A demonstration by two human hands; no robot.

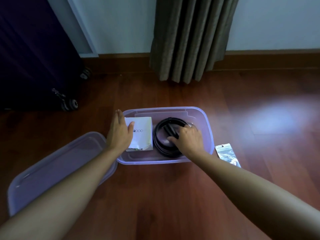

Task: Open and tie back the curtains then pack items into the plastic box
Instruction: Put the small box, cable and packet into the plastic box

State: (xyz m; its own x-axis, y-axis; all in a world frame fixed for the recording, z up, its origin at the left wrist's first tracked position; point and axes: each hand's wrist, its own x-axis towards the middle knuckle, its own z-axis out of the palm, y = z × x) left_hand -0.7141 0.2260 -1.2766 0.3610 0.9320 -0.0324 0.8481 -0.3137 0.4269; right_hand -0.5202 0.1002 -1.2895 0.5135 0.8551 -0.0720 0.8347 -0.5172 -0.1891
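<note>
The clear plastic box [206, 129] sits open on the wood floor, long axis left to right; its lid [57, 170] lies to the near left. Inside, a white carton [140, 134] lies left of a coiled black belt [164, 135]. The left hand [119, 134] rests flat against the carton, fingers straight; the right hand [188, 137] presses loosely curled fingers on the coil. A shiny foil pouch [227, 154] lies just right of the box, nearer the right hand.

We see a dim, bluish room — soft glare blooms on the reddish wooden floor [270, 122] at right; edges bow and blur.
</note>
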